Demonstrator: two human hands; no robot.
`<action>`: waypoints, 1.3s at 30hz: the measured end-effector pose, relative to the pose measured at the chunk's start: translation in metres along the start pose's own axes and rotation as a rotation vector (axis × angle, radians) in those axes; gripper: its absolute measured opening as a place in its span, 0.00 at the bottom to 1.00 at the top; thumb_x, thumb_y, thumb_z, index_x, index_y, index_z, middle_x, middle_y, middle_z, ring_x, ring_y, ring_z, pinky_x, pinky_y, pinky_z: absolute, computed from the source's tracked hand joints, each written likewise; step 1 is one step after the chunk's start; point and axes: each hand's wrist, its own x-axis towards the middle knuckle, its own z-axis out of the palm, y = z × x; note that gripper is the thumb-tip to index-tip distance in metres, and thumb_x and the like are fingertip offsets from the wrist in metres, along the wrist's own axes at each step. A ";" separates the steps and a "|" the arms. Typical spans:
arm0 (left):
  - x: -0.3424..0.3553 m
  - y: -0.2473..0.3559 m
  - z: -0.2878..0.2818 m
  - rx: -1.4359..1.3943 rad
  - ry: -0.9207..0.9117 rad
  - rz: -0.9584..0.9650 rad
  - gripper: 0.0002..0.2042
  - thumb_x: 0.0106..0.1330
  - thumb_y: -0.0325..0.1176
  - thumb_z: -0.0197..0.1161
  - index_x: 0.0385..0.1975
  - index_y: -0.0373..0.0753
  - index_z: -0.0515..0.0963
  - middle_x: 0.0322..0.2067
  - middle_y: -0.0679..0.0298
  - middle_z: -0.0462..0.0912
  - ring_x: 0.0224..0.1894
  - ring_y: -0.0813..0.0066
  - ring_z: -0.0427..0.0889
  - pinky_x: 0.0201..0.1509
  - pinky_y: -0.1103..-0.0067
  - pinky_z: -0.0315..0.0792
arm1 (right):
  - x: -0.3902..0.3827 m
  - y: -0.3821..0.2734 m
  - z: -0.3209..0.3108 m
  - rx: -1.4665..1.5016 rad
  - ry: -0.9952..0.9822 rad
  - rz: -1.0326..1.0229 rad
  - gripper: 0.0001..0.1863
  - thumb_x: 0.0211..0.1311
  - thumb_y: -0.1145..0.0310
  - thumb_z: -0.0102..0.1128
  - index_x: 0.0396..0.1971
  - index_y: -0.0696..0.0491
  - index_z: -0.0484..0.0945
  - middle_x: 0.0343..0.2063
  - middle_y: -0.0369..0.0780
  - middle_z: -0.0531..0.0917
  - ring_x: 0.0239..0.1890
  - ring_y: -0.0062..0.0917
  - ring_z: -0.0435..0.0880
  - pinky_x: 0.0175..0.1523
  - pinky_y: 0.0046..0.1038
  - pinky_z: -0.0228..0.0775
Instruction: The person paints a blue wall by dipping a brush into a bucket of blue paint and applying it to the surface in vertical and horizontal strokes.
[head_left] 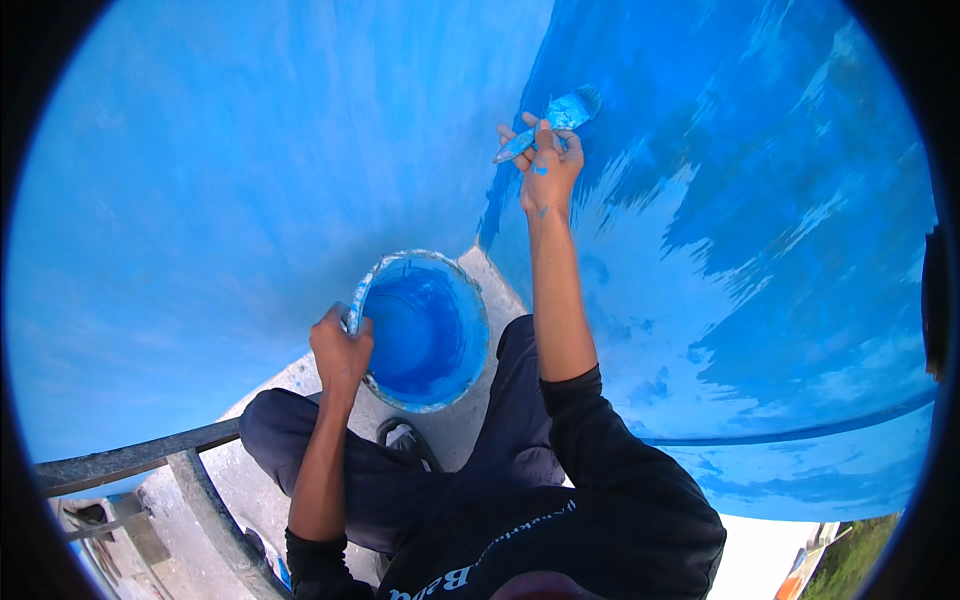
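My right hand (553, 165) pinches the handle of a flat paintbrush (568, 112), its bristles at the darker blue wall (740, 130) close to the corner. Whether the bristles press on the wall I cannot tell. Blue paint spots mark the back of this hand. Lower and to the left, my left hand (342, 345) is closed around the rim of a paint bucket (476, 300). The bucket is tipped so that its inside shows, coated in blue, with deeper blue paint at the bottom. Its rim is crusted with pale, dried paint.
The left wall (250, 150) is lighter blue and meets the right wall in a corner. Dark patches streak the right wall. A pale, speckled ledge (455, 425) lies under my shoe (405, 440). At lower left runs a dark railing (140, 460), with a drop beyond it.
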 end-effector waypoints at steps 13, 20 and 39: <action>0.001 -0.005 0.003 0.007 0.021 0.077 0.09 0.53 0.29 0.66 0.23 0.30 0.74 0.22 0.44 0.79 0.29 0.43 0.82 0.34 0.61 0.74 | -0.047 0.151 -0.116 -0.019 0.175 0.557 0.13 0.73 0.74 0.46 0.46 0.69 0.60 0.48 0.57 0.74 0.42 0.56 0.84 0.41 0.46 0.90; -0.001 -0.003 0.001 0.040 0.015 0.058 0.09 0.54 0.29 0.66 0.24 0.29 0.75 0.22 0.42 0.80 0.29 0.41 0.82 0.34 0.62 0.74 | 0.018 0.008 0.022 0.031 -0.039 0.061 0.12 0.71 0.73 0.51 0.43 0.65 0.60 0.48 0.59 0.74 0.38 0.52 0.85 0.35 0.45 0.89; -0.004 -0.008 -0.003 0.045 -0.012 0.030 0.11 0.52 0.29 0.68 0.22 0.29 0.73 0.22 0.42 0.79 0.30 0.40 0.81 0.34 0.60 0.74 | 0.016 0.051 -0.001 0.027 -0.026 0.175 0.15 0.70 0.74 0.53 0.45 0.70 0.61 0.52 0.66 0.71 0.41 0.50 0.85 0.38 0.41 0.90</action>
